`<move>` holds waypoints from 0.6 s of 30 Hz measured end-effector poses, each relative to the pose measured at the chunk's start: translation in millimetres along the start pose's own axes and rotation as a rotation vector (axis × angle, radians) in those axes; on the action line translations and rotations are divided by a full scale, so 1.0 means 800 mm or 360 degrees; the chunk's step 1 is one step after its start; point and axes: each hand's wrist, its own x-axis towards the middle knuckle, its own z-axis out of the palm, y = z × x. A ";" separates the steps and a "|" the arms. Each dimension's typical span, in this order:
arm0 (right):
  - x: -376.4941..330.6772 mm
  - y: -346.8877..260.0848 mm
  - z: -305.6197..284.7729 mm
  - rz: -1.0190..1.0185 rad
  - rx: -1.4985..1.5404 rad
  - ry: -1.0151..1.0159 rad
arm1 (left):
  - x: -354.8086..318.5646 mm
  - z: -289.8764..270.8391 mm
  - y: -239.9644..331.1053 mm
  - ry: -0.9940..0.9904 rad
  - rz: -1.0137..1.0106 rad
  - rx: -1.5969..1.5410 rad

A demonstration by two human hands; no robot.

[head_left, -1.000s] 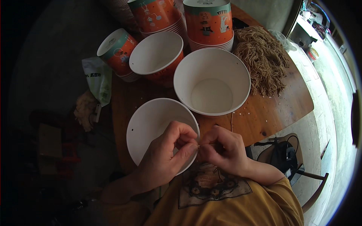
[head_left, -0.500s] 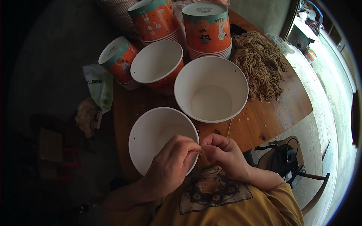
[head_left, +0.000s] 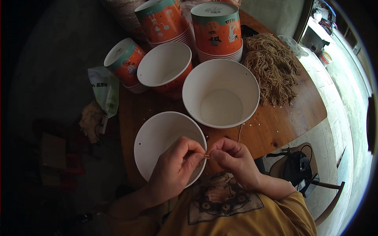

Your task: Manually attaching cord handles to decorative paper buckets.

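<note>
A white paper bucket (head_left: 157,137) with a small hole in its wall lies on the round wooden table (head_left: 283,118), mouth up, close to me. My left hand (head_left: 173,173) reaches over its near rim and pinches a tan string end (head_left: 206,156) at the rim. My right hand (head_left: 234,159) pinches the same string from the right, fingertips almost touching the left ones. The thin string (head_left: 239,131) runs up from my right hand toward a second, larger white bucket (head_left: 220,94).
A third bucket (head_left: 165,67) leans behind. Stacks of orange-and-green buckets (head_left: 218,29) stand upside down at the back, one stack (head_left: 124,61) tipped left. A heap of tan strings (head_left: 273,67) lies at right. A green-white bag (head_left: 103,92) hangs off the left edge; a chair (head_left: 303,173) stands right.
Both hands stay pinched together at the near bucket's rim; their fingers have shifted slightly on the string. The buckets have not moved on the table.
</note>
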 end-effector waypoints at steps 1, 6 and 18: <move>0.001 0.000 0.003 -0.0107 -0.0097 0.0038 | 0.000 0.000 -0.001 -0.0023 -0.0100 -0.0183; 0.003 0.010 0.001 -0.0502 -0.0439 0.0069 | 0.003 -0.005 0.005 -0.0114 -0.0368 -0.0455; 0.003 0.021 -0.006 -0.0791 -0.0995 0.0161 | 0.002 -0.007 0.001 -0.0122 -0.0535 -0.0897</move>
